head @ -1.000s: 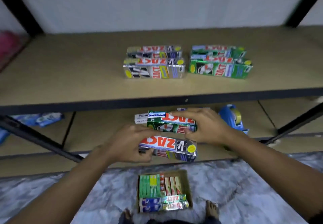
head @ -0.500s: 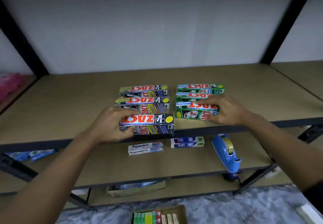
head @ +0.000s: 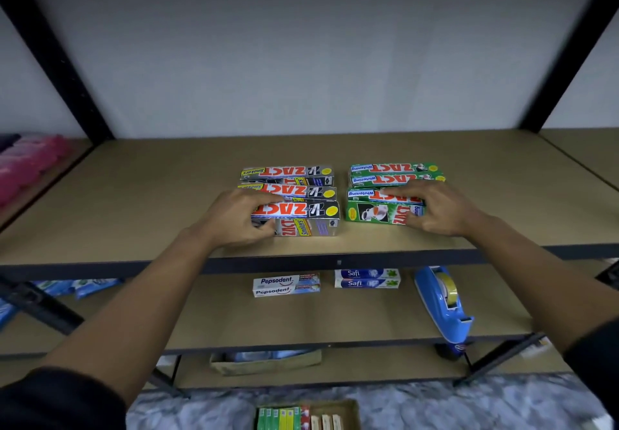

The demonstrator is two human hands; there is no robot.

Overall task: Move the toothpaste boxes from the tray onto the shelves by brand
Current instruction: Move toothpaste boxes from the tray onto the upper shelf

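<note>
Both boxes are up now. A second ago I was carrying them below the shelf lip (head: 338, 262), and now they sit on the board just behind it. Leftmost, my left hand (head: 234, 220) grasps the end of the silver Zact box (head: 301, 216), fingers curled over the top and thumb at the front. Half a second back that box hung right at the lip; now it's pushed in against the silver row (head: 291, 172). Far below the lip, the tray (head: 351, 409) still shows boxes standing, so I'd say more trips are coming. Further right, the green Zact box (head: 378, 210) is tucked against the green row (head: 395, 169), with my right hand (head: 438, 208) gripping its outer end. Both look sorted by brand, so letting go should be next.
</note>
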